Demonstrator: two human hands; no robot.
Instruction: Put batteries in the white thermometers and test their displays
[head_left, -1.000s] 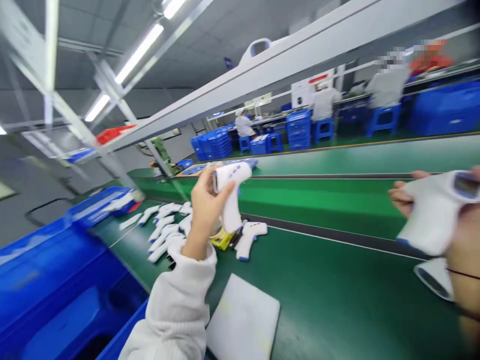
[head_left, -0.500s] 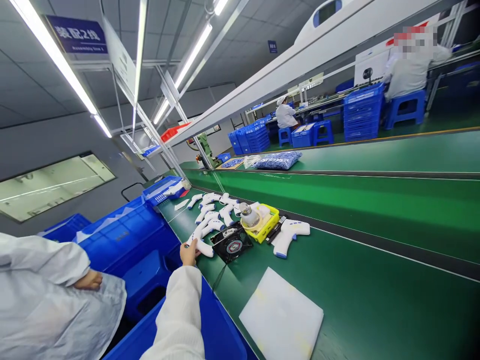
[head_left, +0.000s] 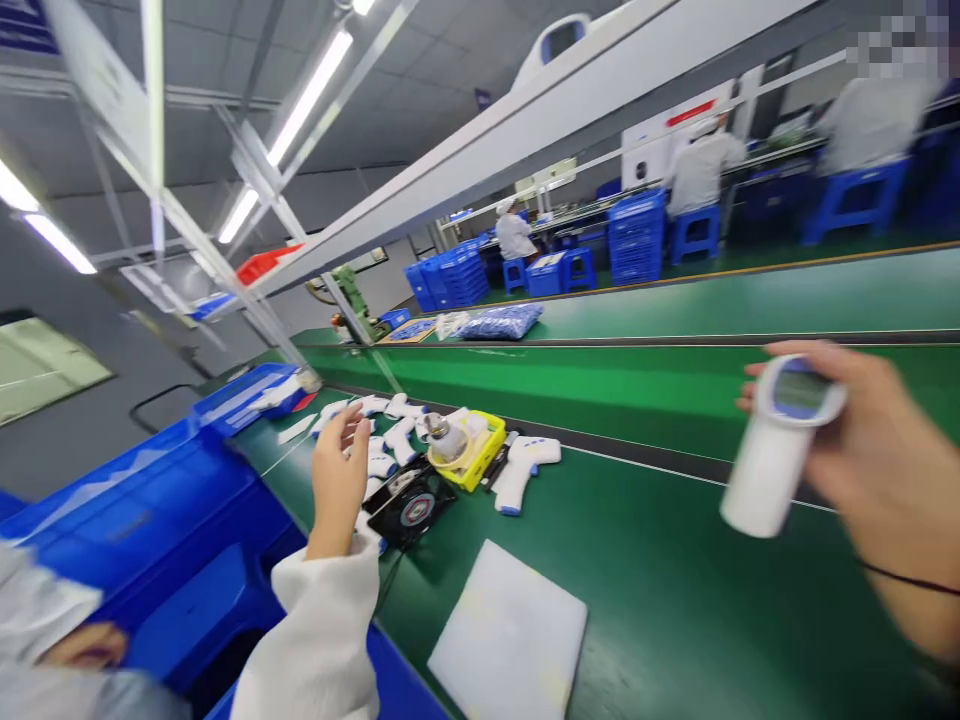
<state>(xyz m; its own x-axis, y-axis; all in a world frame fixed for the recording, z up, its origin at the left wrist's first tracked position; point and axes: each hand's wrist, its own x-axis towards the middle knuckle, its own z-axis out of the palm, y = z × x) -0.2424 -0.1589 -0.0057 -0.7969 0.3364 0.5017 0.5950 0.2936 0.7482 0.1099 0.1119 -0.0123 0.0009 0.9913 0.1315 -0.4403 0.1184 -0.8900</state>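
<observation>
My right hand (head_left: pixel 870 440) grips a white infrared thermometer (head_left: pixel 765 465), raised at the right with its blue-rimmed display towards me. At the left, my left hand (head_left: pixel 336 485) is lifted in front of a group of similar white thermometers (head_left: pixel 399 438), fingers curled loosely and apart, with nothing seen in them. A single thermometer (head_left: pixel 517 470) lies on the green work surface beside a yellow tray (head_left: pixel 480 462), which holds a glass bottle with a metal top (head_left: pixel 444 436). A black fan (head_left: pixel 412 505) stands close to my left hand.
A white foam pad (head_left: pixel 510 635) lies on the green surface in front of me. Blue crates (head_left: pixel 142 520) line the left edge, where another person (head_left: pixel 52 620) is partly in view. A bag of blue parts (head_left: pixel 501 322) rests beyond the green divider.
My left hand has left the thermometer at the near edge of the group and risen. My right hand has come into view holding a thermometer. The view has swung right.
</observation>
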